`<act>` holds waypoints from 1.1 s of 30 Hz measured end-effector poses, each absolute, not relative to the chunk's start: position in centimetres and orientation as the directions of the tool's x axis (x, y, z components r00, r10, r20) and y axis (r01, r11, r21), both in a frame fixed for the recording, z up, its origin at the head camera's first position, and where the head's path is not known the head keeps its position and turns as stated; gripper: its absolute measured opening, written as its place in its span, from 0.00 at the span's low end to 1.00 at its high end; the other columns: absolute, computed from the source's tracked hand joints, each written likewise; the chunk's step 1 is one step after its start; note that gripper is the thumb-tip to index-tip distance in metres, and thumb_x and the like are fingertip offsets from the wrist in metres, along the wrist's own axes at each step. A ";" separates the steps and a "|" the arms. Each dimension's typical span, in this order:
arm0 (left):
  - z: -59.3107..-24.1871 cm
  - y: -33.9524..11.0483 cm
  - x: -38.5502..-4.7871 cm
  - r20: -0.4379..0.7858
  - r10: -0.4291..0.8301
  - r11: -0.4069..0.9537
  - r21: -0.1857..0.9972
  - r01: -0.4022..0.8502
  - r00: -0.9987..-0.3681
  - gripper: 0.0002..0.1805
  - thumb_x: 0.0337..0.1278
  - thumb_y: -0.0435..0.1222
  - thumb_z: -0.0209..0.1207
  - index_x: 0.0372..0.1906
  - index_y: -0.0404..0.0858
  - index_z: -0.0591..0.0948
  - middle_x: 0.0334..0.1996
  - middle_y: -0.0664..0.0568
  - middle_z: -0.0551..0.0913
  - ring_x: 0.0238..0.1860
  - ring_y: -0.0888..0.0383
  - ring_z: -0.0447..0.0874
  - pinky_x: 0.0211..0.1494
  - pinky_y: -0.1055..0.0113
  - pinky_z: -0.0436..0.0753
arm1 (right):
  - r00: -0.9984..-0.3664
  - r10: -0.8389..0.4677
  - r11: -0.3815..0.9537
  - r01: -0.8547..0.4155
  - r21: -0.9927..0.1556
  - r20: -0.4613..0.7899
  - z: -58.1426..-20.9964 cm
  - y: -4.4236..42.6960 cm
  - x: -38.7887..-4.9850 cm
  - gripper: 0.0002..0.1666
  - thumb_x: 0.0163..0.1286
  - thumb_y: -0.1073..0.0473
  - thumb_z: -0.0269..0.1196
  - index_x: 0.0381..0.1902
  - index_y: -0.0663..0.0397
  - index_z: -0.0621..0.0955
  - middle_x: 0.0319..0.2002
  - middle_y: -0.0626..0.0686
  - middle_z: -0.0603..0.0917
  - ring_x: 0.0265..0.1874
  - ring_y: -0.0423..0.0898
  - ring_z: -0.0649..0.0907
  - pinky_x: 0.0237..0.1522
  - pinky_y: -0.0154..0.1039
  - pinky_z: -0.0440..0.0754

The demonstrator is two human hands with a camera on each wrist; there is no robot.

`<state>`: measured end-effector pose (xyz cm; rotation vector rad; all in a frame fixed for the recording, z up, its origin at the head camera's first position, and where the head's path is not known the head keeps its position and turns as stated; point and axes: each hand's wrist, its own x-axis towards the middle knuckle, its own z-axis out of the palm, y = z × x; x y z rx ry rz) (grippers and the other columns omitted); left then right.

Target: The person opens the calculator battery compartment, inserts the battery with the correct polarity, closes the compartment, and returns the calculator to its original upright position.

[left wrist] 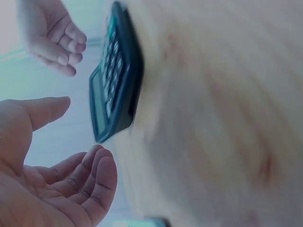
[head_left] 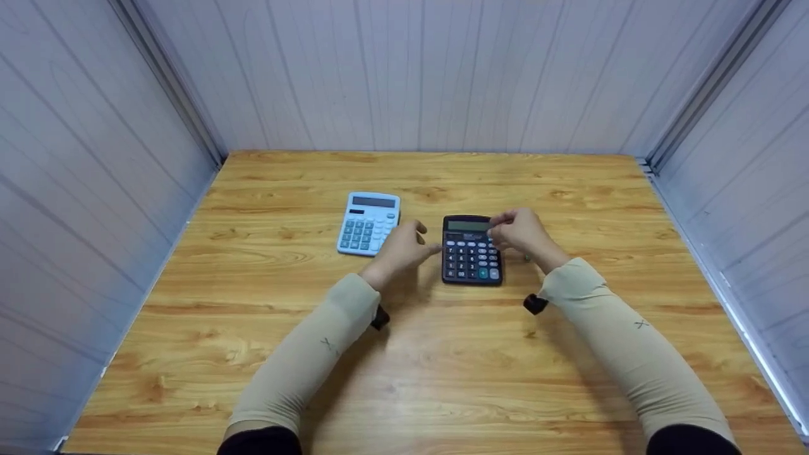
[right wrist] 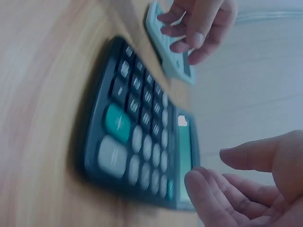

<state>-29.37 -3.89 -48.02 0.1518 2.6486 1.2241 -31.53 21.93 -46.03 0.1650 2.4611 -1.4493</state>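
Note:
A black calculator (head_left: 469, 253) lies face up on the table, its display at the far end and a teal key near the close right corner. To its left, a pale blue calculator (head_left: 365, 222) lies slightly farther back. Between the two is my left hand (head_left: 401, 248), thumb apart from loosely bent fingers, holding nothing; it hides part of the pale calculator's lower right side. My right hand (head_left: 519, 232) hovers by the black one's upper right edge. In the right wrist view, the right thumb (right wrist: 251, 153) and fingers stand apart with nothing between them.
The wood-grain table (head_left: 436, 379) is bounded by a pale panelled back wall (head_left: 392, 76) and side walls. A small black object (head_left: 535, 304) sits at the right sleeve's cuff, another (head_left: 380, 318) at the left. Something tiny and green (head_left: 528, 257) shows by the right wrist.

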 end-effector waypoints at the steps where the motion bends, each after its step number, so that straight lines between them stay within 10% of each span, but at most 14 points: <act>1: -47.9 -4.3 -29.4 -0.144 0.175 0.640 0.769 0.001 -0.974 0.31 0.72 0.47 0.70 0.69 0.33 0.77 0.53 0.42 0.84 0.50 0.48 0.85 0.55 0.52 0.88 | -0.957 -0.057 0.474 0.226 -0.851 -0.286 -45.8 21.6 -31.5 0.24 0.78 0.66 0.64 0.69 0.69 0.79 0.60 0.67 0.85 0.54 0.59 0.89 0.59 0.50 0.92; 13: -46.6 -8.7 -30.0 -0.062 0.135 0.619 0.784 0.036 -0.989 0.28 0.75 0.45 0.67 0.67 0.31 0.78 0.53 0.43 0.82 0.48 0.50 0.81 0.52 0.54 0.84 | -0.967 -0.152 0.321 0.148 -0.935 -0.205 -45.0 17.3 -31.6 0.29 0.77 0.66 0.66 0.72 0.67 0.76 0.51 0.57 0.83 0.50 0.56 0.89 0.50 0.39 0.93; 33: -46.4 -14.4 -31.2 -0.025 0.082 0.631 0.775 0.033 -0.996 0.27 0.79 0.44 0.61 0.69 0.29 0.78 0.67 0.35 0.81 0.66 0.43 0.80 0.73 0.45 0.81 | -0.934 -0.256 0.254 0.185 -0.949 -0.251 -46.7 10.2 -31.8 0.42 0.75 0.68 0.67 0.81 0.67 0.64 0.62 0.65 0.79 0.62 0.64 0.85 0.66 0.55 0.88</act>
